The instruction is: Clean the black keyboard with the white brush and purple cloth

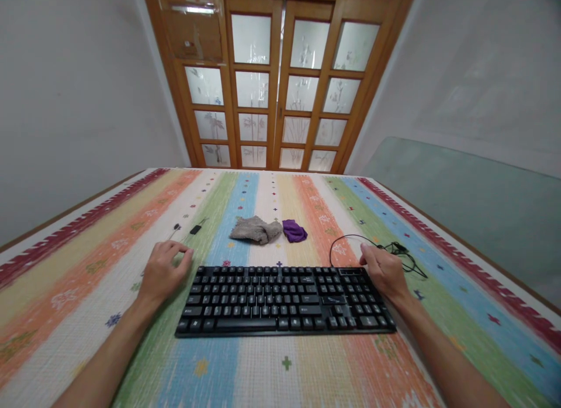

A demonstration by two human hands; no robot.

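Note:
A black full-size keyboard [280, 300] lies flat on the striped tablecloth, its keys facing up. Just off its left end rests my left hand [164, 270], fingers curled in and thumb close to them, with nothing seen in it. My right hand [385, 270] is curled into a loose fist by the keyboard's upper right corner, close to the black cable [401, 253]; its fingertips are mostly hidden. Beyond the keyboard lie a crumpled grey cloth [255, 230] and, beside it, a folded purple cloth [294, 231].
Past my left hand are a small black rectangular piece [195, 230] and a small dark piece with a thin stem [176, 227]. The tablecloth [284, 373] covers the table. A pale green panel [473, 186] stands along the right side, and wooden glazed doors [280, 86] are behind.

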